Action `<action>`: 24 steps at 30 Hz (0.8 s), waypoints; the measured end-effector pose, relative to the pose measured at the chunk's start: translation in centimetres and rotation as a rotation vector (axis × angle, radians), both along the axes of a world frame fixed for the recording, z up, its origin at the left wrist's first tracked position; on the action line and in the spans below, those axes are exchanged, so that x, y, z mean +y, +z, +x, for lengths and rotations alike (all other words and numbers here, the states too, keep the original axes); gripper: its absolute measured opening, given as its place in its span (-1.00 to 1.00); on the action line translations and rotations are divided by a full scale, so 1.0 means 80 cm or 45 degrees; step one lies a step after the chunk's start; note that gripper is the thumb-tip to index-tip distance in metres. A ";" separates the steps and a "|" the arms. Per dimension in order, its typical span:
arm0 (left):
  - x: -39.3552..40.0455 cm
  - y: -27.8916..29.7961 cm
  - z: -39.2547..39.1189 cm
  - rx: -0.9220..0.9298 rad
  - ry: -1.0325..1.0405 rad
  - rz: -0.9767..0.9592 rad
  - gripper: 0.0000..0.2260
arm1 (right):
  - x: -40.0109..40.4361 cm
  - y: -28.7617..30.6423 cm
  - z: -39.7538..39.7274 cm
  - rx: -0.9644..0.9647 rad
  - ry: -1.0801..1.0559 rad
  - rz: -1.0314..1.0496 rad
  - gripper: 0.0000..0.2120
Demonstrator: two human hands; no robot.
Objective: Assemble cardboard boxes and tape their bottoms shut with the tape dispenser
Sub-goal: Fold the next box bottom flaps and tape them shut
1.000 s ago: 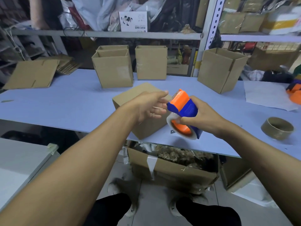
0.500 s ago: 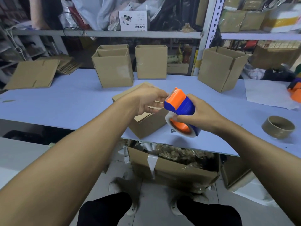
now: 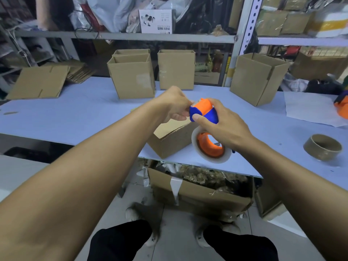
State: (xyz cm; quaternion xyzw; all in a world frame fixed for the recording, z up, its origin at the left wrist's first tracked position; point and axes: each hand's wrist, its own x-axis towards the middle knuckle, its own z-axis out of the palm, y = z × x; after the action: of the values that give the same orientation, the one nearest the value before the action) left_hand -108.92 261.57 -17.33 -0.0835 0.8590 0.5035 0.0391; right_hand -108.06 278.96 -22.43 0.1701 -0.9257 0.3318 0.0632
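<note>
The right hand [image 3: 224,127] has lifted the dispenser [image 3: 204,117] it grips above the box [image 3: 169,140] on the worktop [image 3: 75,113], while the left hand [image 3: 175,104] now pinches at its tape end, so taping looks imminent.

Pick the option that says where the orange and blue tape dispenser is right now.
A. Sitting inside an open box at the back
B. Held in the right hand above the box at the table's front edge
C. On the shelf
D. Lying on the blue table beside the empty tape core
B: the right hand grips the tape dispenser in the air above the box, while the left hand pinches at its head.
</note>
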 end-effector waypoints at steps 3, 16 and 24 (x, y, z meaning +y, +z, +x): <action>-0.006 -0.031 -0.006 0.062 0.049 -0.192 -0.78 | -0.010 -0.008 0.006 0.008 -0.059 0.078 -0.51; -0.035 -0.065 -0.019 0.301 0.098 -0.501 -0.78 | 0.001 -0.028 0.012 0.050 -0.162 0.392 -0.49; -0.035 -0.082 -0.045 0.346 0.029 -0.694 -0.80 | -0.002 -0.041 0.004 0.004 -0.181 0.435 -0.52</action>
State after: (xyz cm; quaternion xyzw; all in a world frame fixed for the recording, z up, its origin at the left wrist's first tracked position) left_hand -112.48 258.80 -23.91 -0.0324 0.9589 0.2614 -0.1055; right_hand -107.77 278.76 -25.73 0.1131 -0.9782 0.1642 0.0580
